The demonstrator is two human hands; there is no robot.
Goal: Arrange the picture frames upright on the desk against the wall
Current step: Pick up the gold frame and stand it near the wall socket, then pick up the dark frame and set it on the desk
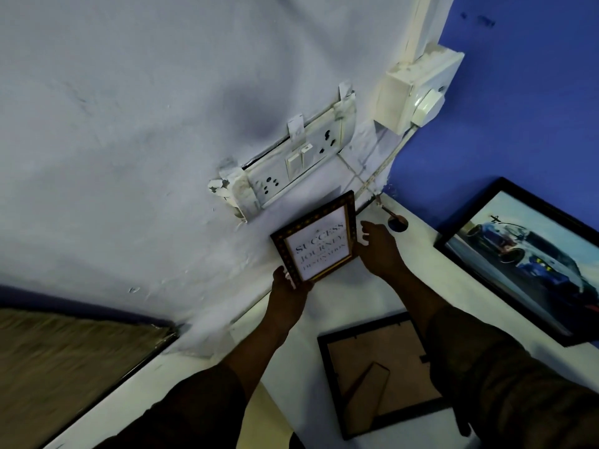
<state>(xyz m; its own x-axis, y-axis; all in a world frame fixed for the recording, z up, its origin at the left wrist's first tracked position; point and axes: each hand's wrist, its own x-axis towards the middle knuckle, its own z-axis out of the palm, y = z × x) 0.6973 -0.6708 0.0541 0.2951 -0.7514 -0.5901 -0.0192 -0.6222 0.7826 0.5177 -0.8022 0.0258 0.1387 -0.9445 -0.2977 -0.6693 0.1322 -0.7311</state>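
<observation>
A small brown patterned frame (319,238) with a "Success" quote print stands upright against the pale wall at the desk's back. My left hand (288,293) grips its lower left corner. My right hand (379,251) rests on its right edge with the fingers apart. A large black frame with a car picture (531,257) leans against the blue wall on the right. Another black frame (376,374) lies face down on the white desk (353,293), its brown backing and stand showing, partly hidden by my right sleeve.
A white switch and socket panel (291,160) hangs loose on the wall just above the small frame. A white box with a plug (418,89) and its cable sit in the corner. A cable hole (397,223) opens in the desk. A brown framed board (64,361) lies at the left.
</observation>
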